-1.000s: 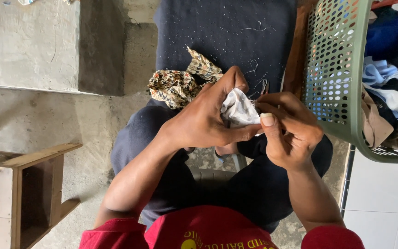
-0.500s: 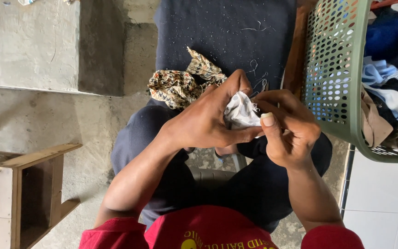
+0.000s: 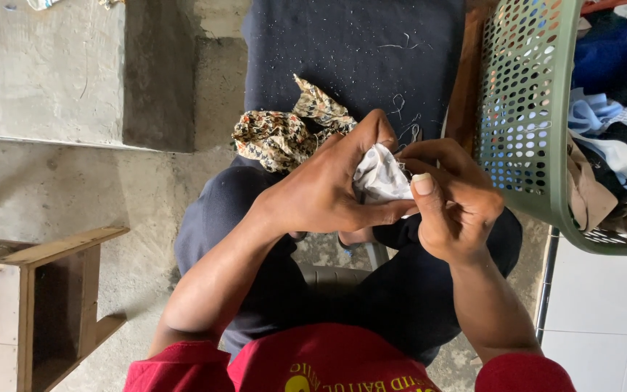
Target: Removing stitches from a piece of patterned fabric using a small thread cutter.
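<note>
Grip of the left hand (image 3: pixel 321 192): closed around a small white cloth (image 3: pixel 380 178), held above the lap. Grip of the right hand (image 3: pixel 451 199): thumb and fingers pinched on the same cloth's edge. Patterned fabric (image 3: pixel 277 134): bunched just beyond the hands, on a dark blue cloth (image 3: pixel 350 51). Green basket (image 3: pixel 527 109): at right, filled with clothes. Wooden stool (image 3: pixel 52 290): at left.

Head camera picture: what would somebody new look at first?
First, the two hands in the middle: the left hand and right hand pinch a small white cloth between them, above the lap. Just behind lies a crumpled patterned scrap on a dark blue cloth. At the right stands a green basket full of clothes.
</note>
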